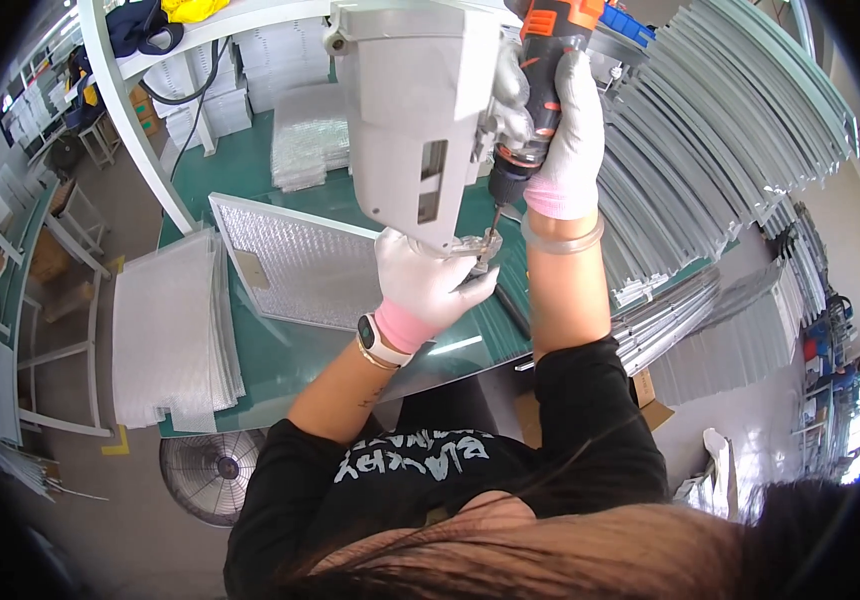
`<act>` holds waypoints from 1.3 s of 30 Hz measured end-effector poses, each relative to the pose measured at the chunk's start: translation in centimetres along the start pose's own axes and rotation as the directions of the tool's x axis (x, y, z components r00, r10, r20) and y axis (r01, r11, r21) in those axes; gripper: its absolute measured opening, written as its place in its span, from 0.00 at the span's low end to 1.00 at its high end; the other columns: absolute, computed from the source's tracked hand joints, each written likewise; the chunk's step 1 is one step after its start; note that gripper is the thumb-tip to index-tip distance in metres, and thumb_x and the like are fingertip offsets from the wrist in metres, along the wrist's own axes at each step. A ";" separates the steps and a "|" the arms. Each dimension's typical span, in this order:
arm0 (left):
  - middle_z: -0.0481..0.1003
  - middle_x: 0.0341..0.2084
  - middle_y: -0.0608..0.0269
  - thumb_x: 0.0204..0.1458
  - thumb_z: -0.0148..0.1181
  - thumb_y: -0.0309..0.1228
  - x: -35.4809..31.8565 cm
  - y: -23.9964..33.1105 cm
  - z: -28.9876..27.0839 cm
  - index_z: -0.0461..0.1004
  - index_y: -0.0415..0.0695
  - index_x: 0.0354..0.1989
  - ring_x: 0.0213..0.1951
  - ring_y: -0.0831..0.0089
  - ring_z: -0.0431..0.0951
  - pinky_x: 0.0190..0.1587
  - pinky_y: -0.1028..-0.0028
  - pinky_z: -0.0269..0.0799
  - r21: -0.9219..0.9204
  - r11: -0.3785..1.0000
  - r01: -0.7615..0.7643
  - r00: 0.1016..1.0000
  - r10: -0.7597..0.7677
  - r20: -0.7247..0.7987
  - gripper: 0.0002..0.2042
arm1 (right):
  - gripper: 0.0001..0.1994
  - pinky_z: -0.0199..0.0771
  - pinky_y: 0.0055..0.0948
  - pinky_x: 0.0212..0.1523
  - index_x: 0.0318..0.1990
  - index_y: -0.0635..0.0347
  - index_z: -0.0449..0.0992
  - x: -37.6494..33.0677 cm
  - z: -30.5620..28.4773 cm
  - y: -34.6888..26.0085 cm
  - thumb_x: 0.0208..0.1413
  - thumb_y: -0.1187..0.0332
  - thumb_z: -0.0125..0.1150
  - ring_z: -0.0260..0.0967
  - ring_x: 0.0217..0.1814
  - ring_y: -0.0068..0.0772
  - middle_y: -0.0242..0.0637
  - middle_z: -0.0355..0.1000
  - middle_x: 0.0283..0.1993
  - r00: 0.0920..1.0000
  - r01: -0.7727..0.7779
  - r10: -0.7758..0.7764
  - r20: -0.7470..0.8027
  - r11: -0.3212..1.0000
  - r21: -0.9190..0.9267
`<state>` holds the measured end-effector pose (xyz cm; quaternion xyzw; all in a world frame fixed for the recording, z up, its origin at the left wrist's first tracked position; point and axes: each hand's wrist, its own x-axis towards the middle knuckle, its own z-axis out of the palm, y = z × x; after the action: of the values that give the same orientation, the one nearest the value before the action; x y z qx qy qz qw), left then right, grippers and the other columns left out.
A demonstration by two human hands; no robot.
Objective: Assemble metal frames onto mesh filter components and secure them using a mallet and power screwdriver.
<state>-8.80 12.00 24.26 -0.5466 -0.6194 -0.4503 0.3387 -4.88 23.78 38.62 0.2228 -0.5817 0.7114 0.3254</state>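
My right hand point(567, 140), in a white glove with a pink cuff, grips an orange and black power screwdriver point(542, 70) held upright, its bit pointing down onto a small metal piece point(477, 250). My left hand point(428, 285), gloved the same way with a white watch on the wrist, holds that small metal piece at the bottom of a tall grey machine housing point(410, 110). The bit tip touches the piece between my left fingers. Both hands work above a green mat point(280, 350) on the table.
A framed metal mesh filter panel point(295, 265) lies flat left of my hands. A stack of mesh sheets point(170, 335) sits at the table's left end. Many thin metal frame strips point(710, 150) fan out on the right. A floor fan point(212, 475) stands below the table.
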 end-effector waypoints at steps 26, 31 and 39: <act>0.71 0.20 0.68 0.40 0.63 0.42 1.8 0.5 -0.8 0.77 0.50 0.27 0.26 0.65 0.72 0.27 0.68 0.62 -0.053 0.999 -0.001 0.991 0.008 0.131 0.10 | 0.35 0.71 0.21 0.32 0.55 0.70 0.67 0.5 5.1 1.3 0.55 0.43 0.58 0.69 0.27 0.27 0.40 0.74 0.33 0.966 -0.196 0.034 0.255 0.737 0.646; 0.61 0.10 0.72 0.25 0.64 0.37 1.4 0.7 -0.8 0.69 0.52 0.13 0.16 0.68 0.59 0.22 0.67 0.51 -0.021 0.999 -0.045 0.991 0.042 -0.127 0.09 | 0.31 0.72 0.23 0.32 0.54 0.67 0.68 -0.4 6.5 1.6 0.58 0.46 0.56 0.71 0.29 0.28 0.40 0.75 0.36 0.960 0.035 0.196 -0.202 0.629 0.777; 0.60 0.09 0.72 0.26 0.63 0.36 -0.7 -0.3 1.3 0.66 0.52 0.11 0.16 0.68 0.60 0.23 0.67 0.52 -0.001 0.995 -0.103 0.990 0.102 -0.100 0.10 | 0.27 0.73 0.23 0.32 0.54 0.66 0.69 -2.8 5.0 -0.2 0.60 0.48 0.55 0.71 0.29 0.28 0.39 0.75 0.36 0.954 0.024 0.180 -0.238 0.749 0.662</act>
<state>-8.90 12.93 23.06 -0.5558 -0.5714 -0.4609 0.3900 -3.12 18.34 37.97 0.1926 -0.2497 0.9077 0.2768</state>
